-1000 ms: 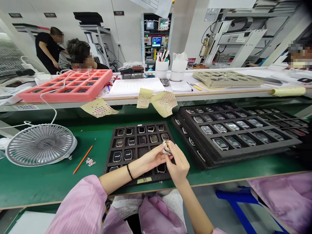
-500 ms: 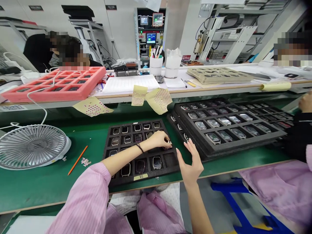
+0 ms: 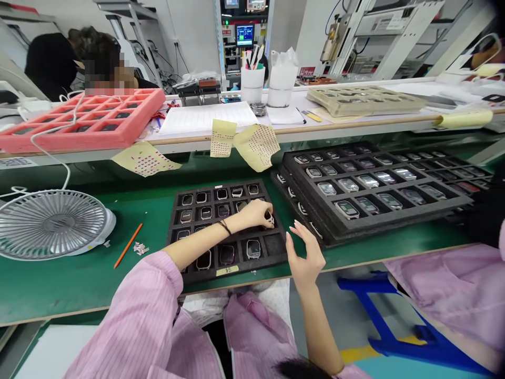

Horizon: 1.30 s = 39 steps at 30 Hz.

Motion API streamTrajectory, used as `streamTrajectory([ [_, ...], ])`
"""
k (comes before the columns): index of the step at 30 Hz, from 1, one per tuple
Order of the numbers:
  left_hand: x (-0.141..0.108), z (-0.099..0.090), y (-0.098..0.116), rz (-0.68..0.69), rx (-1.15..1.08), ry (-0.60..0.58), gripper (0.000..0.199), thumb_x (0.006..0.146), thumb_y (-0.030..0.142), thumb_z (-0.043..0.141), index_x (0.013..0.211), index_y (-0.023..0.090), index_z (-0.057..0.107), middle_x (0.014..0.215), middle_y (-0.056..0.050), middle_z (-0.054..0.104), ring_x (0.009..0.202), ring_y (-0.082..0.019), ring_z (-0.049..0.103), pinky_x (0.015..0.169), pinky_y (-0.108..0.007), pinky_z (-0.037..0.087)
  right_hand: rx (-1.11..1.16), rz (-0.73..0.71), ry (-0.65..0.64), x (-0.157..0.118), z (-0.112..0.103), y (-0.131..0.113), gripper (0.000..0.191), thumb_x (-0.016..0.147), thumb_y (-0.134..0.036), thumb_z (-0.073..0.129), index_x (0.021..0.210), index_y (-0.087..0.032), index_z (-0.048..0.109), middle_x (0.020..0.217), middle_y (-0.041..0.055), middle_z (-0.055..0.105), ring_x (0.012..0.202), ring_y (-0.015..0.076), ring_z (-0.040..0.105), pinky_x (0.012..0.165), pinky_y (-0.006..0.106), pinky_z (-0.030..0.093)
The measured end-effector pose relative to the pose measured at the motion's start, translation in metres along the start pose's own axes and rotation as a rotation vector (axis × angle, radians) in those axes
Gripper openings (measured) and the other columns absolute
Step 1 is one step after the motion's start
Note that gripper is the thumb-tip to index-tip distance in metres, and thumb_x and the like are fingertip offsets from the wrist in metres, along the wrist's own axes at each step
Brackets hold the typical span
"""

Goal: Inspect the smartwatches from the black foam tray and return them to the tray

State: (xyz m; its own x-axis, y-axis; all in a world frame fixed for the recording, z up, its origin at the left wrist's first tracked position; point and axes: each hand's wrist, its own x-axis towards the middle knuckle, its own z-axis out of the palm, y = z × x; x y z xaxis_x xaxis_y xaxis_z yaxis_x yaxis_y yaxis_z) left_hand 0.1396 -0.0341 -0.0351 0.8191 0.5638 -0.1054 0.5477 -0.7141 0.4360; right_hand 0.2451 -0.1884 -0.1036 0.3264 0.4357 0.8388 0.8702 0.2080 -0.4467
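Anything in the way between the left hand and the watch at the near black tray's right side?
Nothing visible: the left hand has its fingers around the watch, partly hiding it, over the foam tray. The right hand is open beside the tray's right edge, not between them.

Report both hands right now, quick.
Left hand: curled at the black tray; whether it grips anything cannot be told.
Right hand: open, holding nothing, beside the tray.

Near the front edge of the green table (image 3: 71, 287), a hand can pass left of the black tray (image 3: 275, 244). The fan (image 3: 59, 223) obstructs the left edge, the stacked trays (image 3: 400, 213) the right back part.
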Motion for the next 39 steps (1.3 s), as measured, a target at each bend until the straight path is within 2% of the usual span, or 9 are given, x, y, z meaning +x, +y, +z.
streamTrajectory([
  [4,-0.033,-0.015,-0.001,0.070,-0.064,0.042,0.032,0.068,0.032,0.081,0.092,0.015,0.070,0.085,-0.006,0.073,0.080,-0.021,0.067,0.070,-0.025,0.046,-0.006,0.042,-0.025,-0.004,-0.001,0.002,0.026,0.090,-0.017,0.059,0.115,-0.019,0.065,0.103,0.0106,0.074,0.093,0.0225,0.072,0.086,0.040,0.059],
  [8,-0.058,-0.002,0.011,0.114,0.115,-0.124,0.024,0.068,0.024,0.078,0.088,0.014,0.069,0.083,-0.009,0.071,0.078,-0.025,0.067,0.066,-0.028,0.047,0.019,0.058,-0.051,-0.005,0.003,0.000,0.026,0.092,-0.016,0.056,0.117,-0.019,0.064,0.103,0.0107,0.073,0.087,0.0206,0.072,0.082,0.037,0.059],
  [14,-0.067,0.023,0.019,0.174,0.233,-0.156,0.026,0.072,0.005,0.069,0.096,0.011,0.064,0.092,-0.016,0.069,0.087,-0.027,0.064,0.073,-0.032,0.050,0.062,0.031,-0.095,-0.008,0.006,-0.005,0.025,0.093,-0.016,0.053,0.114,-0.019,0.065,0.100,0.0109,0.074,0.091,0.0222,0.072,0.082,0.037,0.059],
  [21,-0.073,0.027,0.023,0.195,0.279,-0.155,0.048,0.073,0.001,0.061,0.120,0.011,0.054,0.093,-0.016,0.070,0.084,-0.028,0.066,0.069,-0.034,0.050,0.077,0.054,-0.111,-0.008,0.007,-0.007,0.021,0.093,-0.018,0.052,0.107,-0.019,0.068,0.097,0.0100,0.075,0.089,0.0216,0.072,0.080,0.036,0.059],
  [24,-0.073,0.027,0.020,0.271,0.245,-0.146,0.050,0.073,0.007,0.061,0.123,0.010,0.053,0.089,-0.016,0.071,0.079,-0.029,0.067,0.067,-0.034,0.049,0.129,0.150,-0.152,-0.011,0.004,-0.014,0.019,0.092,-0.022,0.055,0.103,-0.018,0.070,0.096,0.0106,0.075,0.088,0.0225,0.071,0.083,0.038,0.058],
  [27,-0.082,0.025,0.010,0.221,0.150,-0.094,0.045,0.076,0.017,0.063,0.120,0.013,0.054,0.086,-0.013,0.070,0.079,-0.028,0.068,0.062,-0.031,0.047,0.281,0.402,-0.263,-0.017,0.001,-0.021,0.026,0.092,-0.031,0.057,0.111,-0.017,0.068,0.102,0.0125,0.073,0.088,0.0240,0.071,0.084,0.041,0.057],
  [31,-0.111,0.017,-0.001,0.085,0.038,0.117,0.047,0.081,0.026,0.062,0.125,0.014,0.048,0.095,-0.011,0.068,0.088,-0.025,0.066,0.068,-0.029,0.048,0.493,0.694,-0.509,-0.022,0.010,-0.034,0.048,0.088,-0.045,0.060,0.127,-0.018,0.059,0.113,0.0141,0.069,0.089,0.0250,0.071,0.078,0.038,0.060],
  [35,-0.150,0.009,-0.004,-0.034,0.077,0.257,0.047,0.082,0.013,0.055,0.128,0.013,0.043,0.105,-0.012,0.065,0.099,-0.024,0.059,0.075,-0.029,0.049,0.730,0.712,-0.781,-0.025,0.039,-0.061,0.054,0.088,-0.045,0.060,0.135,-0.022,0.050,0.115,0.0117,0.068,0.096,0.0239,0.070,0.077,0.033,0.060],
  [39,-0.183,0.013,-0.011,-0.143,0.165,0.312,0.050,0.079,0.002,0.048,0.128,0.011,0.042,0.108,-0.013,0.063,0.103,-0.025,0.055,0.082,-0.033,0.050,0.934,0.654,-0.880,-0.033,0.077,-0.094,0.050,0.088,-0.045,0.060,0.133,-0.025,0.051,0.129,0.0098,0.062,0.122,0.0247,0.058,0.092,0.034,0.055],
])
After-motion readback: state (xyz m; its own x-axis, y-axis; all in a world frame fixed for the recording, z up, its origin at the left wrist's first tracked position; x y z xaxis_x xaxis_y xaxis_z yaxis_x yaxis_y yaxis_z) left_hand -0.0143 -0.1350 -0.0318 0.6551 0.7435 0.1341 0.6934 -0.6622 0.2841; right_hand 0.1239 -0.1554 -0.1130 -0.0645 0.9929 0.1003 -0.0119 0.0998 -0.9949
